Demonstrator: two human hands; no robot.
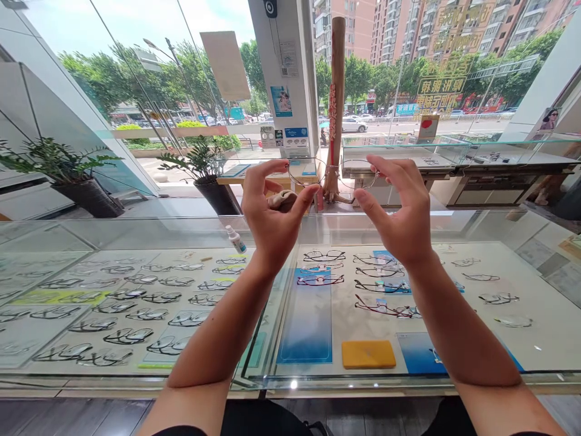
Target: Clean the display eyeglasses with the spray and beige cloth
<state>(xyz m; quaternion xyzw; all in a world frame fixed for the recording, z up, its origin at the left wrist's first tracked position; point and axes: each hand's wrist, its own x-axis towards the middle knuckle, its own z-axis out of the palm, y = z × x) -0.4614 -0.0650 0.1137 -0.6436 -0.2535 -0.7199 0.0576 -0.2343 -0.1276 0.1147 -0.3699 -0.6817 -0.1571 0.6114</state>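
Observation:
Raised above the glass counter is a pair of thin-rimmed eyeglasses (341,162), held up between both hands against the window. My left hand (278,209) pinches the left lens rim between thumb and fingers. A crumpled greyish-beige cloth (282,200) is tucked in that same palm. At the other lens, my right hand (402,206) grips the rim with thumb below and fingertips above. The lenses look clear, and the temples are hard to make out.
Under the glass counter (272,384) lie rows of eyeglasses (129,336) and a yellow case (368,354). A small spray bottle (235,239) stands on the counter's far side. Potted plants (209,175), a wooden post (336,91) and more display cases (481,158) are beyond it.

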